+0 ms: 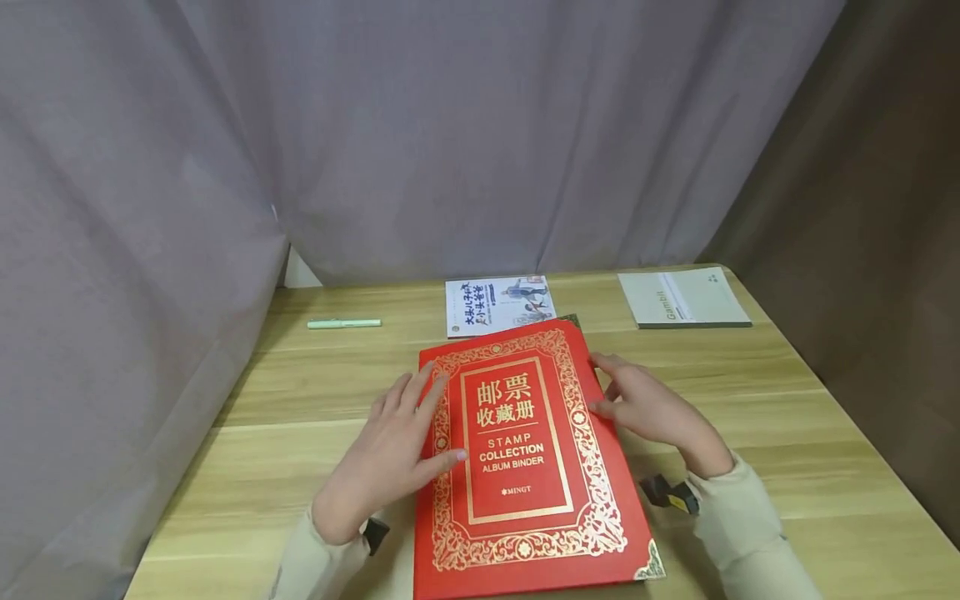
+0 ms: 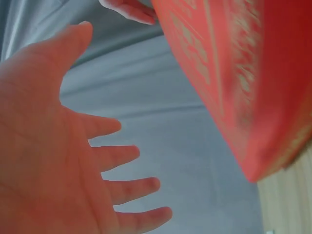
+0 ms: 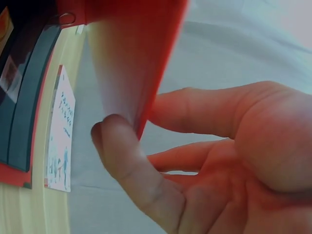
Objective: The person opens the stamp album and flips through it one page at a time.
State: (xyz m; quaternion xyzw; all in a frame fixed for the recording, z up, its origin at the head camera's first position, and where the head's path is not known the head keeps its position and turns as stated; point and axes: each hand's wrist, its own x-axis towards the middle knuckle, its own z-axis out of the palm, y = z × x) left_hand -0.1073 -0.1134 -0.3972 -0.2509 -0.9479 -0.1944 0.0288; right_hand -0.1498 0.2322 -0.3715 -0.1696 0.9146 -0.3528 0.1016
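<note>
A red stamp album (image 1: pixel 517 500) with gold lettering and an ornate border lies at the front of the table, its front cover partly lifted. Between thumb and curled index finger, my right hand (image 1: pixel 652 408) pinches the edge of the cover (image 3: pixel 136 58). Under the raised cover, the right wrist view shows dark inner pages (image 3: pixel 31 92) and a metal ring near the spine. My left hand (image 1: pixel 390 454) is spread with straight fingers over the album's left side in the head view. In the left wrist view its palm and fingers stand apart from the spine.
Behind the album lies a white illustrated booklet (image 1: pixel 498 304). At the back right is a pale notebook (image 1: pixel 678 298), and a light green pen (image 1: pixel 343 323) lies at the back left. Grey curtains (image 1: pixel 420 142) hang along the table's far edge and left side.
</note>
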